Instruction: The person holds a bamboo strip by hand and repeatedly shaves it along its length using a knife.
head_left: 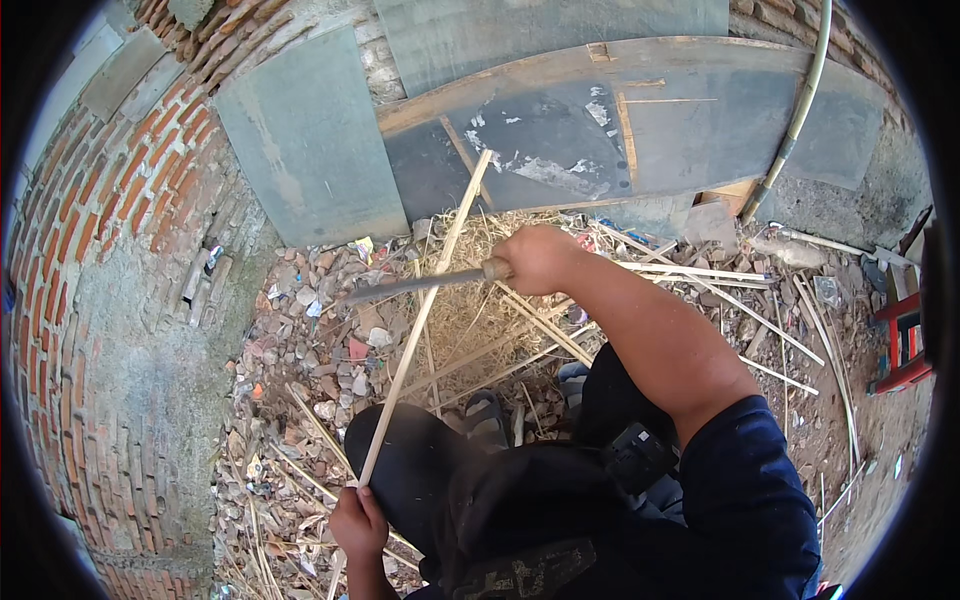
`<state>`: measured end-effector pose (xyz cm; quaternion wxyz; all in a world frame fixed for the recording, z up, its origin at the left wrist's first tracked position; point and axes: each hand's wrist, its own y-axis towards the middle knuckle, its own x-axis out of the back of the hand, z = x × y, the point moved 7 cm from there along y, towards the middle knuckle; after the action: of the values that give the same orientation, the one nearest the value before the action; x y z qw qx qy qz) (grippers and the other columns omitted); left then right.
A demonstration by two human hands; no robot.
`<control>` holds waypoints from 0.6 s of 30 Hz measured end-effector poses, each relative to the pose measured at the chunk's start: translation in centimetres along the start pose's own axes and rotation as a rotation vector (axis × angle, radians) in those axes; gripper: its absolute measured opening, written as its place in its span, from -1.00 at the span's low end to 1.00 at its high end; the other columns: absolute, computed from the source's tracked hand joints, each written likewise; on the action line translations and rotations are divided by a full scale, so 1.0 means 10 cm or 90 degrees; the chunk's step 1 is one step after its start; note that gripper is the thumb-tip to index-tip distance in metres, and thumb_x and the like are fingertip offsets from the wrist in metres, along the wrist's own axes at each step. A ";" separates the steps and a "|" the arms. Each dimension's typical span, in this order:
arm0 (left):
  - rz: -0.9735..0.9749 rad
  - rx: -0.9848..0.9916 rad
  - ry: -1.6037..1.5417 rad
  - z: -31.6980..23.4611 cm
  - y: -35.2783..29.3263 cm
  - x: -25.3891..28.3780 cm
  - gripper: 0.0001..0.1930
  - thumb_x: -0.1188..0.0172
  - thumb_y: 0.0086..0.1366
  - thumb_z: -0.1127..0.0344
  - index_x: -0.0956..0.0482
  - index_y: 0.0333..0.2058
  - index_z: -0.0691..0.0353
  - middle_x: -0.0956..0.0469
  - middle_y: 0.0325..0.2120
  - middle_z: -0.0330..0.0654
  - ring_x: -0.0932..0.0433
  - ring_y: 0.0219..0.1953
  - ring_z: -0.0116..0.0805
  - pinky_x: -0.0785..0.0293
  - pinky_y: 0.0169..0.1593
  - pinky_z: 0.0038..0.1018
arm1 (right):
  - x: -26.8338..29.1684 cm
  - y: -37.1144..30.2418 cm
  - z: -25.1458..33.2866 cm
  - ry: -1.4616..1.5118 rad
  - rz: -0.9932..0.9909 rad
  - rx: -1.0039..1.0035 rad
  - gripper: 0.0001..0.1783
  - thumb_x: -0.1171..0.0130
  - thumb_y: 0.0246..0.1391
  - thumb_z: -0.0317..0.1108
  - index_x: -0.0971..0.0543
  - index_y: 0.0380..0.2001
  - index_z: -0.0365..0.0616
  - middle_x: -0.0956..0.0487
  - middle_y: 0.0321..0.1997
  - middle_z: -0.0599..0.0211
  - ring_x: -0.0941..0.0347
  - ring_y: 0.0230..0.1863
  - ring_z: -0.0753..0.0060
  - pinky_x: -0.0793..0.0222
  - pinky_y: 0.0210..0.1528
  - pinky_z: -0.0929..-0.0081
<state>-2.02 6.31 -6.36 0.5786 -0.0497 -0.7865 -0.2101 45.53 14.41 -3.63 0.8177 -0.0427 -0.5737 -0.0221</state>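
My left hand point(358, 522) is closed round the lower part of a long, pale bamboo strip point(408, 350). The strip slants up and away past my knee, its far end in front of the grey panels. In my right hand point(542, 260) is a machete point(395, 288), gripped by its wooden handle. Its blade points left and crosses the strip at about mid-length; whether it bites into the strip I cannot tell. Pale shavings point(490, 325) lie heaped on the ground beneath the blade, in front of my feet.
Rubble point(310, 330) with bits of litter covers the ground. Loose bamboo strips point(700, 270) lie to the right, others at lower left. A brick wall point(120, 300) rises on the left, grey panels point(700, 130) ahead. A pole point(800, 115) leans there; a red frame point(903, 340) stands far right.
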 end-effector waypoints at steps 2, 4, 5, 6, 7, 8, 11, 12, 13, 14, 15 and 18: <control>0.007 0.022 -0.015 0.05 -0.06 -0.01 -0.66 0.00 0.46 0.21 -0.41 -0.48 0.28 -0.42 -0.71 0.09 -0.47 -0.64 0.21 -0.29 -0.54 -0.05 | 0.03 -0.05 0.23 -0.057 0.027 0.089 -0.78 -0.23 -0.06 -0.32 -0.66 -0.26 0.00 -0.68 -0.26 0.18 -0.65 -0.13 0.06 -0.57 -0.03 0.07; -0.001 0.008 -0.044 0.12 -0.23 -0.01 -0.67 -0.01 0.45 0.22 -0.40 -0.49 0.28 -0.42 -0.72 0.09 -0.47 -0.64 0.20 -0.28 -0.54 -0.05 | -0.04 0.03 0.04 -0.040 0.060 0.080 -0.75 -0.24 -0.05 -0.31 -0.66 -0.23 0.00 -0.69 -0.24 0.17 -0.64 -0.13 0.03 -0.56 -0.03 0.07; -0.003 0.005 -0.048 0.14 -0.26 -0.02 -0.67 -0.01 0.45 0.22 -0.40 -0.49 0.28 -0.42 -0.72 0.09 -0.47 -0.64 0.20 -0.28 -0.54 -0.05 | 0.02 0.04 -0.21 0.030 -0.003 0.004 -0.74 -0.23 -0.04 -0.30 -0.67 -0.21 0.00 -0.69 -0.23 0.15 -0.64 -0.12 0.01 -0.56 -0.03 0.07; -0.006 0.009 -0.030 0.17 -0.30 -0.03 -0.67 -0.01 0.45 0.22 -0.40 -0.49 0.28 -0.41 -0.72 0.08 -0.46 -0.64 0.20 -0.28 -0.54 -0.05 | 0.06 0.04 -0.46 0.100 -0.066 -0.071 -0.72 -0.22 -0.03 -0.29 -0.67 -0.20 0.00 -0.69 -0.22 0.12 -0.63 -0.11 0.00 -0.56 -0.02 0.07; -0.007 0.011 -0.010 0.18 -0.30 -0.04 -0.68 -0.01 0.44 0.22 -0.40 -0.49 0.28 -0.41 -0.72 0.07 -0.46 -0.65 0.19 -0.28 -0.55 -0.06 | 0.04 0.05 -0.67 0.087 -0.118 -0.119 -0.70 -0.20 -0.01 -0.27 -0.67 -0.16 0.00 -0.69 -0.20 0.08 -0.62 -0.10 -0.03 -0.55 0.00 0.06; -0.009 0.014 -0.010 0.19 -0.29 -0.01 -0.68 -0.01 0.44 0.22 -0.40 -0.49 0.28 -0.41 -0.72 0.07 -0.46 -0.65 0.19 -0.28 -0.55 -0.06 | 0.03 0.04 -0.71 0.086 -0.118 -0.116 -0.70 -0.20 -0.01 -0.27 -0.67 -0.16 0.00 -0.69 -0.20 0.08 -0.62 -0.10 -0.03 -0.55 0.00 0.06; 0.023 0.019 -0.033 0.20 -0.27 0.00 -0.73 -0.05 0.41 0.28 -0.38 -0.48 0.25 -0.44 -0.68 0.07 -0.46 -0.64 0.21 -0.30 -0.56 -0.04 | 0.11 0.01 -0.61 0.037 -0.134 -0.111 -0.73 -0.18 0.00 -0.27 -0.67 -0.19 0.00 -0.69 -0.20 0.10 -0.63 -0.09 -0.02 -0.56 -0.02 0.05; 0.022 0.016 -0.037 0.20 -0.27 -0.02 -0.73 -0.06 0.41 0.28 -0.38 -0.48 0.25 -0.45 -0.68 0.08 -0.47 -0.64 0.21 -0.30 -0.56 -0.04 | 0.11 0.01 -0.50 0.040 -0.109 -0.079 -0.75 -0.19 0.00 -0.28 -0.67 -0.22 0.02 -0.69 -0.23 0.12 -0.64 -0.11 0.00 -0.57 -0.03 0.06; 0.022 0.015 -0.040 0.21 -0.29 -0.02 -0.73 -0.06 0.41 0.28 -0.38 -0.48 0.25 -0.45 -0.68 0.08 -0.47 -0.63 0.21 -0.30 -0.56 -0.04 | 0.11 0.01 -0.33 0.045 -0.082 -0.045 -0.78 -0.20 0.00 -0.29 -0.67 -0.25 0.03 -0.69 -0.26 0.15 -0.64 -0.13 0.02 -0.57 -0.05 0.07; 0.024 0.013 -0.041 0.20 -0.29 -0.03 -0.73 -0.06 0.41 0.28 -0.38 -0.48 0.25 -0.45 -0.68 0.08 -0.47 -0.63 0.21 -0.30 -0.56 -0.04 | 0.11 0.00 -0.23 0.045 -0.081 -0.048 -0.78 -0.20 0.00 -0.29 -0.67 -0.25 0.03 -0.69 -0.26 0.15 -0.64 -0.13 0.02 -0.57 -0.05 0.07; 0.017 0.019 -0.051 0.19 -0.29 -0.03 -0.74 -0.06 0.41 0.28 -0.38 -0.48 0.25 -0.45 -0.68 0.08 -0.47 -0.63 0.21 -0.30 -0.56 -0.04 | 0.06 0.00 -0.04 0.013 -0.051 0.022 -0.81 -0.21 -0.01 -0.30 -0.67 -0.27 0.04 -0.69 -0.30 0.17 -0.65 -0.16 0.05 -0.58 -0.07 0.08; 0.003 0.021 -0.054 0.24 -0.30 -0.04 -0.74 -0.06 0.40 0.28 -0.39 -0.47 0.26 -0.45 -0.68 0.08 -0.47 -0.62 0.22 -0.30 -0.55 -0.04 | 0.02 0.00 0.27 -0.057 -0.018 0.142 -0.84 -0.21 -0.01 -0.34 -0.67 -0.31 0.08 -0.66 -0.38 0.24 -0.65 -0.22 0.12 -0.59 -0.13 0.11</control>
<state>-5.04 4.58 -8.11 0.5460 -0.0509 -0.8135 -0.1936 43.03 14.70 -2.53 0.7907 0.0558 -0.6088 0.0325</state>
